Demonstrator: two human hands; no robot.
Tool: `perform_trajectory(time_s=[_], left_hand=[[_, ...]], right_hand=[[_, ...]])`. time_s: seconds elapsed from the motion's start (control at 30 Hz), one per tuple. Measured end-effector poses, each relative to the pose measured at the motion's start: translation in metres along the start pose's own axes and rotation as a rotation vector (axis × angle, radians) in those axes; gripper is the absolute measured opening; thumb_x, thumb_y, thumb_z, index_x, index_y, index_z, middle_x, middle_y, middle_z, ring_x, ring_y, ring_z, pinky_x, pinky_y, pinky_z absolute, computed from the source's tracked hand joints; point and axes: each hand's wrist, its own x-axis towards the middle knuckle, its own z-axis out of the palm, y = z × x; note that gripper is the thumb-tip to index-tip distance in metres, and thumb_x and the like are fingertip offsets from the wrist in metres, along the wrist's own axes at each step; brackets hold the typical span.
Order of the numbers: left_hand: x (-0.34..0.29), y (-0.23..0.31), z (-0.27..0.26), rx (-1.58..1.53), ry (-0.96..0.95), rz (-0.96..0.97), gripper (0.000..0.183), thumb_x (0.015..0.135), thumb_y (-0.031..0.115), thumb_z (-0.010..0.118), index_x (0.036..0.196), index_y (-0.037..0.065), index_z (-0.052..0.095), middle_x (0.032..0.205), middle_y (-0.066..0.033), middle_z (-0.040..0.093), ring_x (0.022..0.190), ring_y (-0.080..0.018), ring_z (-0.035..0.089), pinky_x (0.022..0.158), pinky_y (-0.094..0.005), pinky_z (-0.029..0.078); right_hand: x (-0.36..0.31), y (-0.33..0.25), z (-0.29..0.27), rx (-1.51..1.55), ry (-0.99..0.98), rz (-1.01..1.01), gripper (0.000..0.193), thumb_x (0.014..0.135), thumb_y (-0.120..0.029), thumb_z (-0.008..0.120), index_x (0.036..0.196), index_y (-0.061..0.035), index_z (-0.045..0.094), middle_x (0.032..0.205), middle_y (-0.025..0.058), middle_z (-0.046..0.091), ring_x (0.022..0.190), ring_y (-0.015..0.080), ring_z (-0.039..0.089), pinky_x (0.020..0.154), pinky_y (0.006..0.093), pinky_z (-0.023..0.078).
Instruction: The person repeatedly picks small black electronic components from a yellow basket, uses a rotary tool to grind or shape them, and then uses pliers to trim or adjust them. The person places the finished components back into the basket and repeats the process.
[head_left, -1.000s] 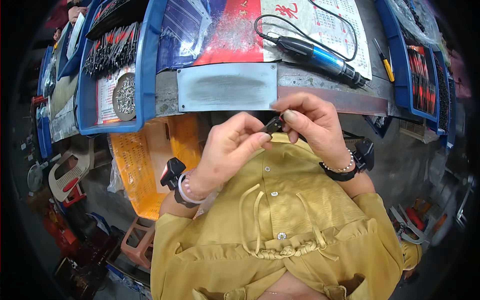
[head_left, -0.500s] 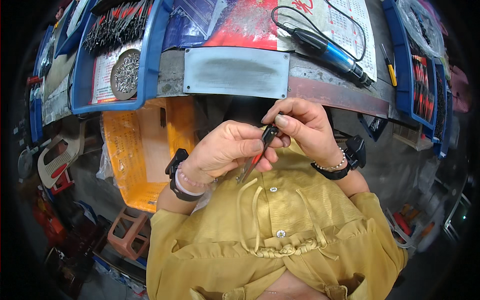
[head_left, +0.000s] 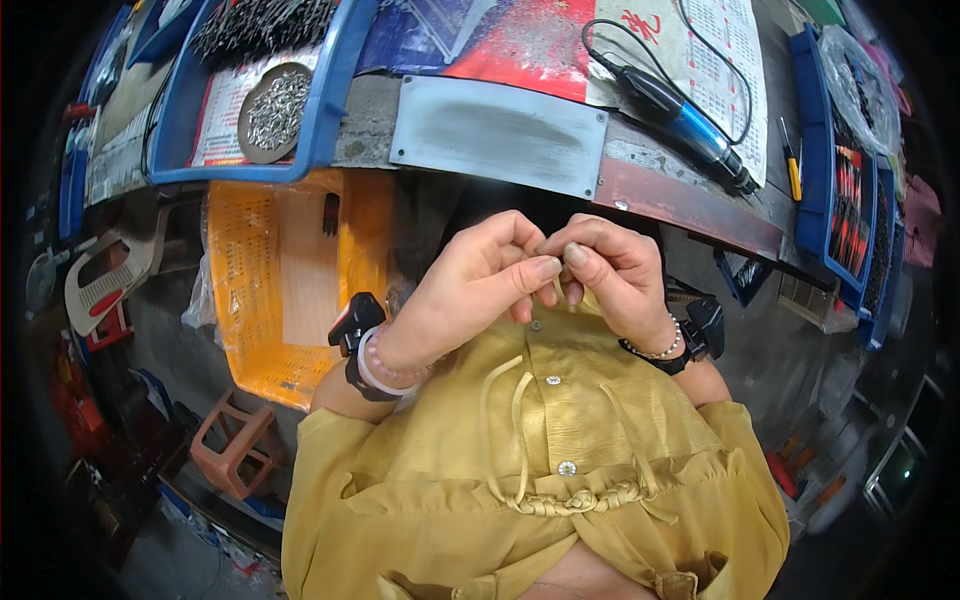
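Grey plate (head_left: 498, 135) lies on the surface (head_left: 366, 128) just beyond left grip (head_left: 487, 276) and right grip (head_left: 622, 272), whose fingertips meet, though whether they clamp anything I cannot tell, in what looks like fine finger work, the next move calling for light, steady control.

Plate (head_left: 498, 135) pale blue, dark-smudged; basket (head_left: 237, 300) yellow-orange; shirt (head_left: 590, 430) mustard; driver (head_left: 684, 127) black-and-blue.

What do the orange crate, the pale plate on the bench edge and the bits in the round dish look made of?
Crate: likely moulded plastic, slightly glossy, with rows of holes through its wall. Plate: probably metal, dull grey-blue with a dark smudge across the middle; whether painted or bare, I can't tell. Bits: seemingly bright metal, judging by their silvery glints.
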Motion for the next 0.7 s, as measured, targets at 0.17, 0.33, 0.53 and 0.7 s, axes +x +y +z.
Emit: perform_trajectory(time_s=[0.17,0.33,0.53,0.7], left_hand=[[-0.005,-0.006,-0.002,-0.066,-0.039,-0.008,0.016,0.1,0.017,0.056,0.109,0.005,0.052,0.089,-0.0035,0.063,0.073,-0.0059,0.056,0.064,-0.0194,0.044],[-0.007,-0.008,-0.004,0.012,-0.011,0.031,0.017,0.1,0.014,0.053,0.113,0.004,0.052,0.092,-0.0025,0.061,0.074,-0.0066,0.056,0.067,-0.0198,0.045],[-0.008,-0.023,0.003,0.485,0.166,0.377,0.02,0.097,0.007,0.054,0.114,-0.003,0.051,0.088,-0.0033,0.061,0.068,-0.0074,0.056,0.065,-0.0212,0.046],[-0.008,-0.024,-0.01,-0.121,-0.054,-0.008,0.019,0.102,0.015,0.05,0.113,0.001,0.053,0.088,-0.0036,0.063,0.062,-0.006,0.055,0.058,-0.0198,0.044]], right_hand=[[0.0,0.002,0.003,0.186,0.06,0.031,0.018,0.099,-0.01,0.055,0.101,0.0038,0.066,0.086,0.0054,0.067,0.068,0.0062,0.059,0.059,0.0203,0.045],[0.001,0.002,0.008,0.157,0.066,0.111,0.018,0.098,-0.01,0.056,0.101,0.0034,0.066,0.08,0.0037,0.066,0.066,0.0063,0.059,0.058,0.0199,0.045],[0.005,0.002,0.011,0.174,0.195,0.214,0.017,0.096,-0.012,0.061,0.096,0.0039,0.068,0.069,0.0033,0.06,0.049,0.006,0.049,0.046,0.0189,0.04],[0.011,0.004,0.012,0.133,0.183,0.266,0.017,0.096,-0.013,0.062,0.093,0.0018,0.068,0.068,0.0012,0.059,0.05,0.0044,0.048,0.048,0.018,0.039]])
